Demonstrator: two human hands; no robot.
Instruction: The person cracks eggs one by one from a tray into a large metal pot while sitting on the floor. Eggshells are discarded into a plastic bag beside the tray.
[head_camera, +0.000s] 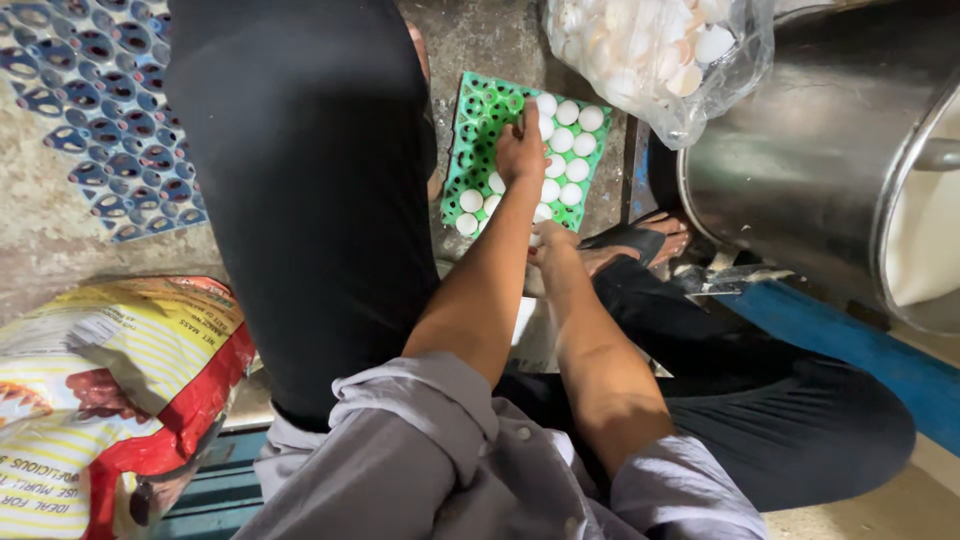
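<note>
Glossy steel pot (800, 150) is gleaming beside the matt green plastic tray (480, 130); smooth white eggs (570, 140) are resting in it, above rough concrete floor (40, 230).

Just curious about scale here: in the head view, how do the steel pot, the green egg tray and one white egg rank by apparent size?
1. steel pot, though cropped and nearer the camera
2. green egg tray
3. white egg
</note>
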